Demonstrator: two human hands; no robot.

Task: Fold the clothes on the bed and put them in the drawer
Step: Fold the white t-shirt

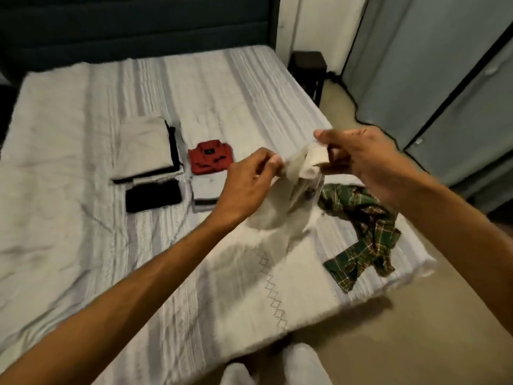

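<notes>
I hold a cream white garment (280, 207) up over the bed (69, 218). My left hand (247, 184) pinches its edge, and my right hand (361, 159) grips a bunched part of it beside the left. Its lower part trails onto the bedspread. A crumpled green plaid shirt (366, 232) lies unfolded near the bed's right edge. Folded pieces lie beyond my hands: a red shirt (211, 161), a grey shirt (206, 190), a black item (154, 195) and a beige stack (147, 148). No drawer is in view.
The dark headboard (138, 26) runs along the back. A dark bedside stand (308, 70) is at the bed's far right corner. Grey wardrobe doors (444, 79) fill the right side, with beige floor (416, 329) between them and the bed.
</notes>
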